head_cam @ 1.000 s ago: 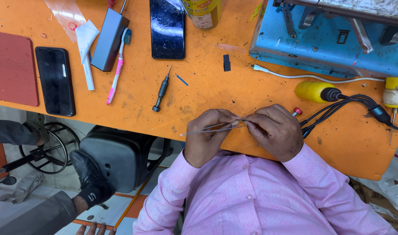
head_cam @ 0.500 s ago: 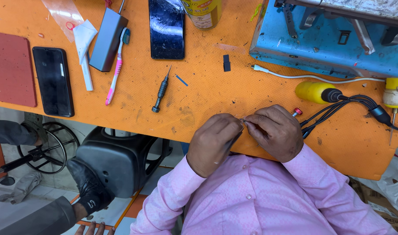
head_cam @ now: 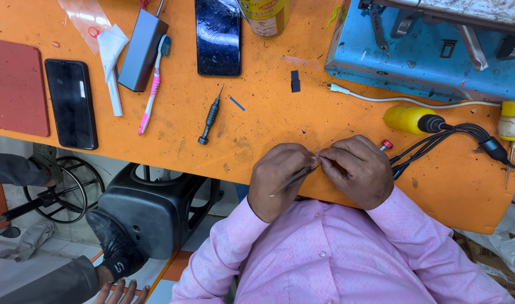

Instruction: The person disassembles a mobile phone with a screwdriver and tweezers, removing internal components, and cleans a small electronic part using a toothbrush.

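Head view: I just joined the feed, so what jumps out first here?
The bright orange worktable fills the upper frame. At its near edge, the left hand holds thin metal tweezers tip to tip against the right hand; whatever they pinch is too small to tell. Behind them lie a phone with a cracked screen, a small screwdriver, and a blue metal machine at the far right.

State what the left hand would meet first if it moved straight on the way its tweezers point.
Most likely the right hand. The left hand aims its tweezers at that hand's pinched fingertips, already very close. Anything tiny held between them is too small to tell.
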